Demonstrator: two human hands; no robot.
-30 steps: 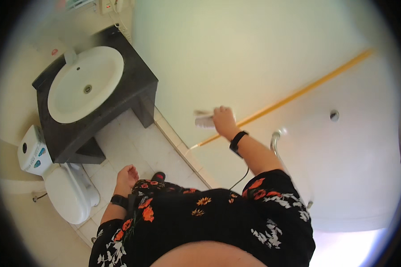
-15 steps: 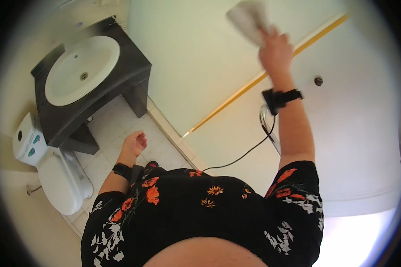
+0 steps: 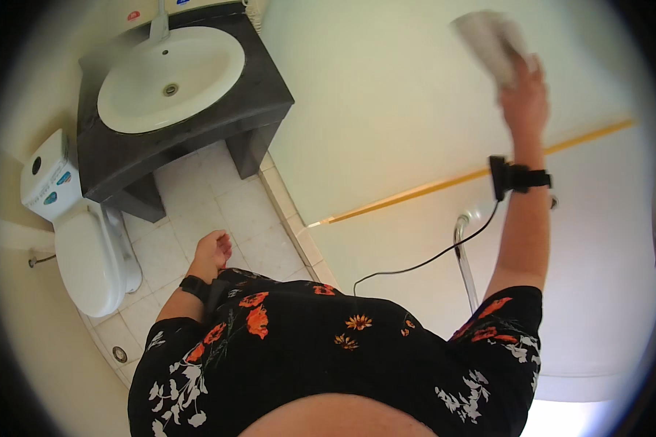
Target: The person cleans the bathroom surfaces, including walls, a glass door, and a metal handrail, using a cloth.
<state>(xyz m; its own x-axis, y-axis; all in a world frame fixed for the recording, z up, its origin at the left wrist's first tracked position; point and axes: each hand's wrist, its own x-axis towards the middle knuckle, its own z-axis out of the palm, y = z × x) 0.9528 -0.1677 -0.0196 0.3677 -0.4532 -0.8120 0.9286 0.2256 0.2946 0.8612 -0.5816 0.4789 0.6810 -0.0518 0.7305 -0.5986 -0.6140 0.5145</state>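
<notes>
My right hand (image 3: pixel 523 93) is raised high against the pale wall (image 3: pixel 386 109) and grips a crumpled white cloth (image 3: pixel 488 42), pressed flat on the wall's surface. A black band with a thin black cable (image 3: pixel 415 264) sits on that wrist. My left hand (image 3: pixel 213 251) hangs by my hip above the tiled floor, fingers loosely curled and holding nothing; it also wears a black wristband.
A white oval basin (image 3: pixel 169 79) sits in a black vanity (image 3: pixel 197 146) at upper left. A white toilet (image 3: pixel 87 255) stands at left. A yellow strip (image 3: pixel 474 176) runs across the wall, and a chrome grab bar (image 3: pixel 463 255) is fixed below it.
My right hand with the cloth has swept from low on the wall near the yellow strip up and to the right. My left hand stayed by my hip.
</notes>
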